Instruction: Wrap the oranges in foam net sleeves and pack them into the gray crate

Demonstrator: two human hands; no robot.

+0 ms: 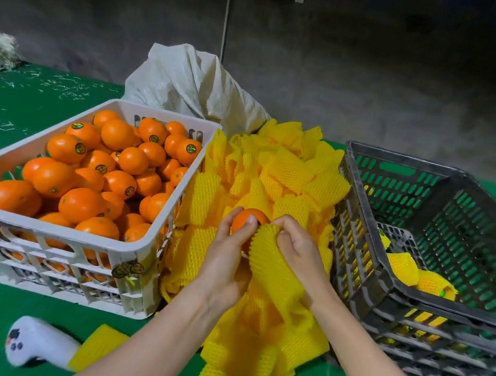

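My left hand grips a bare orange above the pile of yellow foam net sleeves. My right hand pinches the open end of one yellow sleeve, held right against the orange, which is partly inside its mouth. A white crate at the left is full of loose oranges. At the right stands the gray crate, holding a few wrapped oranges at its bottom.
A white woven sack lies behind the sleeve pile. A white controller rests on the green table cover near the front left edge. One loose sleeve lies beside it. A dark wall runs behind the table.
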